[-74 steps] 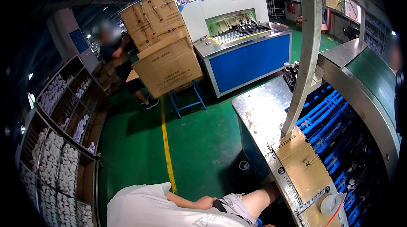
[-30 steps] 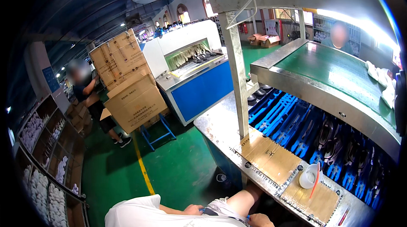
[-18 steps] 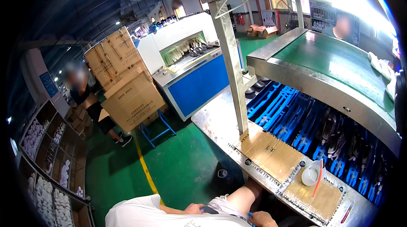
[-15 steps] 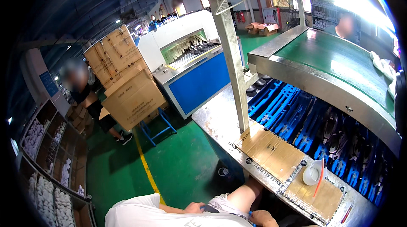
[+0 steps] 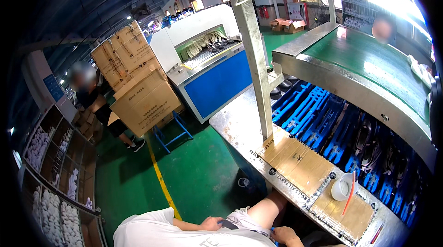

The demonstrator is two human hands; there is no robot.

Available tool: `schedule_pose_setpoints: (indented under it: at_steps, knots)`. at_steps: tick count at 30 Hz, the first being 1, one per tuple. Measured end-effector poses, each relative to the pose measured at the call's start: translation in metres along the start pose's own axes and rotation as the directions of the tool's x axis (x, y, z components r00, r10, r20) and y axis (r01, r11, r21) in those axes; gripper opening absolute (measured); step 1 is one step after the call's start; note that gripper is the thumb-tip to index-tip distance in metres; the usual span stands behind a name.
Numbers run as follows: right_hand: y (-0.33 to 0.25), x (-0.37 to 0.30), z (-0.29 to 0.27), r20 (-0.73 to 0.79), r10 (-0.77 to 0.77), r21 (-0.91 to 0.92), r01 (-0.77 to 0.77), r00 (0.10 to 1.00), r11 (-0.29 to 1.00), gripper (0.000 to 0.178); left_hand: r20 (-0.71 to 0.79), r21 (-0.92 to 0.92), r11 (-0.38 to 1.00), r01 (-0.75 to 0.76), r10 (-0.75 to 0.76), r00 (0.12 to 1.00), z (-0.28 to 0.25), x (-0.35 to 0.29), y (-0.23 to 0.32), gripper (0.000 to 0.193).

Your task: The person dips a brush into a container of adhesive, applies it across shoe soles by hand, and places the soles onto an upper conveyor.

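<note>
My left hand [image 5: 212,223] rests at my lap with its fingers curled. It is at the edge of a dark flat piece [image 5: 228,224] lying on the pale cloth [image 5: 240,219] over my thigh; whether it grips that piece is hard to see. On the other side of my lap, my right hand [image 5: 285,236] is closed near a small bit of blue [image 5: 272,230]. What sits inside its fingers is hidden. To the right, on the cardboard-covered bench, stand a white tub [image 5: 340,190] and an orange-handled stick [image 5: 352,191] leaning in it.
Blue racks [image 5: 318,122] holding dark shoe parts run beneath a green conveyor belt [image 5: 364,58]. A metal post [image 5: 254,62] rises from the bench. A red pen-like tool [image 5: 377,234] lies near the bench edge. Leftward are cartons [image 5: 147,104], a person [image 5: 99,104] and shelves [image 5: 60,154].
The whole view has shifted slightly with my head. Both hands stay nearly where they were at my lap.
</note>
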State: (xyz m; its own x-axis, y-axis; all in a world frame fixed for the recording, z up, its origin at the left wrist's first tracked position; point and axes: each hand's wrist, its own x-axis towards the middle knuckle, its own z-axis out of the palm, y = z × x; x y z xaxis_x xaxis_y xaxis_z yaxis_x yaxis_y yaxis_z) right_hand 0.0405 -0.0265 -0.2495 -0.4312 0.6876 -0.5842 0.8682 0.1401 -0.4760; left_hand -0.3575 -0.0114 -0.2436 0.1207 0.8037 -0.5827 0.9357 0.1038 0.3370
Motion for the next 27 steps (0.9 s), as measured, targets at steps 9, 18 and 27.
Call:
schedule_pose_setpoints:
  at_steps: [9,18,27]
  knots:
    - [-0.006,-0.005,-0.008,0.040,0.041,0.012,-0.041,0.998,0.999,0.042,0.017,-0.013,1.000,-0.017,0.017,1.000,-0.003,-0.001,0.003,0.044]
    - [-0.004,-0.004,-0.003,0.028,0.028,0.004,-0.028,0.999,1.000,0.044,-0.002,-0.010,1.000,0.001,-0.001,1.000,-0.007,-0.004,0.009,0.043]
    - [-0.006,-0.007,-0.005,0.010,0.002,-0.036,-0.002,1.000,0.999,0.042,0.013,-0.033,0.999,-0.006,0.007,1.000,-0.006,-0.003,0.006,0.044]
